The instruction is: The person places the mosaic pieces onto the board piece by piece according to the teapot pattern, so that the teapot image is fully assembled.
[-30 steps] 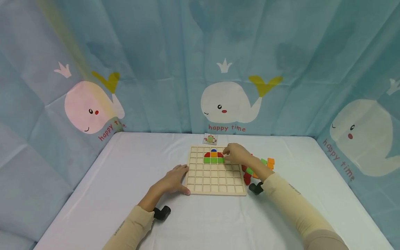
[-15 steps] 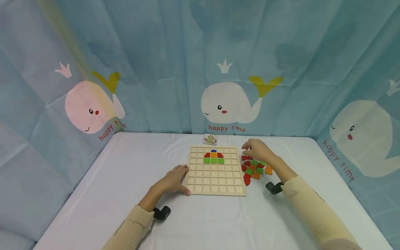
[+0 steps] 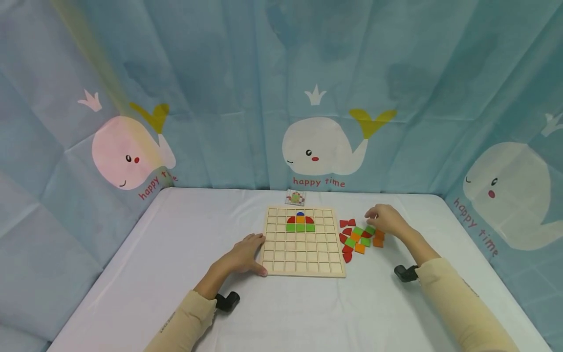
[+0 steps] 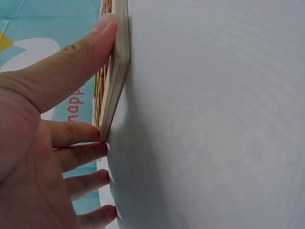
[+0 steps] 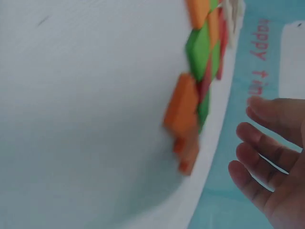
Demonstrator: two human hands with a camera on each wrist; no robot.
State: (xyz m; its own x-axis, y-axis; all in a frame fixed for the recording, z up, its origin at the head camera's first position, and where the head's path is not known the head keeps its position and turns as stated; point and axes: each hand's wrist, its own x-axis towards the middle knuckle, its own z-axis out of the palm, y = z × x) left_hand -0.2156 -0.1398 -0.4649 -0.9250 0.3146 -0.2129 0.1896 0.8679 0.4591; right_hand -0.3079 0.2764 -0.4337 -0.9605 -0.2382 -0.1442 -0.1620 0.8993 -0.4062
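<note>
A wooden grid board (image 3: 303, 252) lies on the table. Its upper cells hold a blue half-round piece (image 3: 300, 213), an orange square (image 3: 300, 220) between two red quarter-round pieces, and a row of green squares (image 3: 300, 228). At the board's near left corner, my left hand (image 3: 242, 254) has its thumb on the edge and its fingers spread along the side; the left wrist view shows the thumb (image 4: 81, 62) on the rim. Over the far right end of the loose pieces, my right hand (image 3: 389, 220) hovers with fingers loosely bent and nothing between them, as the right wrist view shows.
Right of the board lie loose red (image 3: 347, 257), green (image 3: 350, 242) and orange (image 3: 378, 242) pieces, some overlapping. A small patterned card (image 3: 295, 197) lies behind the board on the white tablecloth (image 3: 198, 220). A blue whale-print curtain (image 3: 237, 151) surrounds the table.
My right hand has left the board's upper right area and moved rightward, past the near red pieces, to the far end of the loose pieces. My left hand stays at the board's corner.
</note>
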